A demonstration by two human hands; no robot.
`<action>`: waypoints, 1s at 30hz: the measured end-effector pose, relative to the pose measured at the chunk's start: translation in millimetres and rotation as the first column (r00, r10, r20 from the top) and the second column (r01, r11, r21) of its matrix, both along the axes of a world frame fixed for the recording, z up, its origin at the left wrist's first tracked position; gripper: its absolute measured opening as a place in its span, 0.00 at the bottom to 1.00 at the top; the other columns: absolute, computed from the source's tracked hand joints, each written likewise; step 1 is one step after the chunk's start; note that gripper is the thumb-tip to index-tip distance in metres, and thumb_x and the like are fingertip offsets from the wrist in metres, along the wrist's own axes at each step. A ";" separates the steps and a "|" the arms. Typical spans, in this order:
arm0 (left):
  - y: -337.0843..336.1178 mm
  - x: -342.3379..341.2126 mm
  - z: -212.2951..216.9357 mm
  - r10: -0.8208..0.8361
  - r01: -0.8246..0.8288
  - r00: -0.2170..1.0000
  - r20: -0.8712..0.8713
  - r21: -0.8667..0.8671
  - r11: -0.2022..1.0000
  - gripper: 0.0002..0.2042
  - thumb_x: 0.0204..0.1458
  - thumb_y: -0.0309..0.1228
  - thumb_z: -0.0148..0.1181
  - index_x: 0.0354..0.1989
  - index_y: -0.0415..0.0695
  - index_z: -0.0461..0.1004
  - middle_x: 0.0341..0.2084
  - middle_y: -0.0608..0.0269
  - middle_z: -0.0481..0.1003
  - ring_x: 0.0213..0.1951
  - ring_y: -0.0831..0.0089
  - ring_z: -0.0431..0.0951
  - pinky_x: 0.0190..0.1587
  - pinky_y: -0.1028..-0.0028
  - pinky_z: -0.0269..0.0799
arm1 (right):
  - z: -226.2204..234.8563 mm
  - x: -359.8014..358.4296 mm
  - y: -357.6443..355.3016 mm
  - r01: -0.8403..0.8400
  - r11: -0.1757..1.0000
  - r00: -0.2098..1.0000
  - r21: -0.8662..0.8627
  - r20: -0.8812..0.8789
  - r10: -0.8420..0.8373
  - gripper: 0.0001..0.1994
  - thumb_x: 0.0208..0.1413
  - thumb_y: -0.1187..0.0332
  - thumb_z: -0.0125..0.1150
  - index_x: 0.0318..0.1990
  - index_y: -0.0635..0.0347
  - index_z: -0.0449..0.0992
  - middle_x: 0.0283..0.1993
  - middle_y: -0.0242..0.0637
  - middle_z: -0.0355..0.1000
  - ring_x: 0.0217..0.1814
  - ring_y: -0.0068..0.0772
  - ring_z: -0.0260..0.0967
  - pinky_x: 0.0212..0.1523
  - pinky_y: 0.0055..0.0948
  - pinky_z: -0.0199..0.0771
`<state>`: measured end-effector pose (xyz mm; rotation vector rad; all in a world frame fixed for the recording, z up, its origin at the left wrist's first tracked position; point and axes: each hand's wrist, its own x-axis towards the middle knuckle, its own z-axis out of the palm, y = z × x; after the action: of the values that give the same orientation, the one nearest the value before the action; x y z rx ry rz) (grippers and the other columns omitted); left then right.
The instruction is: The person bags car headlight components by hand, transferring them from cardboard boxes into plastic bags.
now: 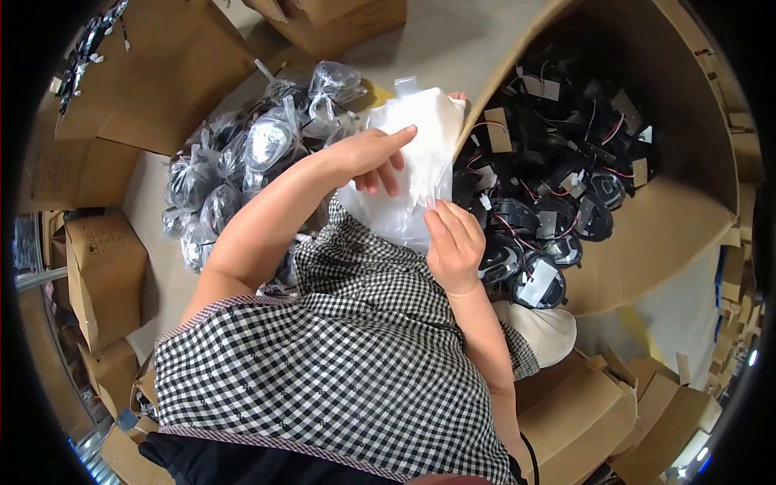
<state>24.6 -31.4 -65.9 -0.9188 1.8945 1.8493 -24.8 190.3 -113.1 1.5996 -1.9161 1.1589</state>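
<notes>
Gripping a thin, crinkled, translucent white plastic bag [412, 162], left hand [373, 153] and right hand [454, 242] pinch its edges.

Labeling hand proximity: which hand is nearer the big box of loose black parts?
Right. The right hand sits at the box's open edge beside the black parts; the left hand lies farther left, on the white bag.

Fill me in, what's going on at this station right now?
A person holds a stack of clear plastic bags with both hands: the left hand lies on top, the right hand grips the near edge. To the right, a big cardboard box holds loose black round parts with wires. To the left, already bagged parts lie piled on the floor.
</notes>
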 end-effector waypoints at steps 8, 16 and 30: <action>21.3 7.8 -6.4 -0.141 0.160 0.984 -0.113 0.173 0.972 0.27 0.57 0.56 0.49 0.29 0.39 0.77 0.21 0.59 0.78 0.12 0.81 0.66 0.14 0.80 0.57 | 4.5 -3.2 13.9 0.071 0.984 0.990 -0.166 0.129 -0.050 0.10 0.42 0.84 0.57 0.35 0.68 0.74 0.40 0.45 0.74 0.39 0.44 0.73 0.38 0.35 0.76; 21.0 37.8 13.2 0.091 -0.079 0.976 -0.200 0.066 0.995 0.26 0.58 0.53 0.49 0.41 0.38 0.75 0.35 0.59 0.77 0.30 0.74 0.75 0.30 0.75 0.70 | 43.4 22.6 23.3 -0.129 0.973 0.990 -0.193 -0.071 0.118 0.07 0.42 0.74 0.61 0.32 0.62 0.73 0.38 0.41 0.74 0.37 0.36 0.73 0.31 0.28 0.73; 8.0 25.2 -13.8 0.659 -0.430 0.706 -0.259 0.583 0.689 0.32 0.62 0.53 0.34 0.61 0.35 0.59 0.57 0.48 0.66 0.58 0.54 0.66 0.63 0.58 0.58 | 56.6 34.7 36.7 -0.199 0.959 0.980 -0.204 -0.043 0.194 0.08 0.43 0.74 0.60 0.34 0.62 0.74 0.41 0.42 0.74 0.37 0.35 0.71 0.32 0.28 0.73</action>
<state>49.8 -23.4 -79.6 -1.0216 1.2672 2.9701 10.0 227.0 -56.5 1.7071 -1.5898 1.3645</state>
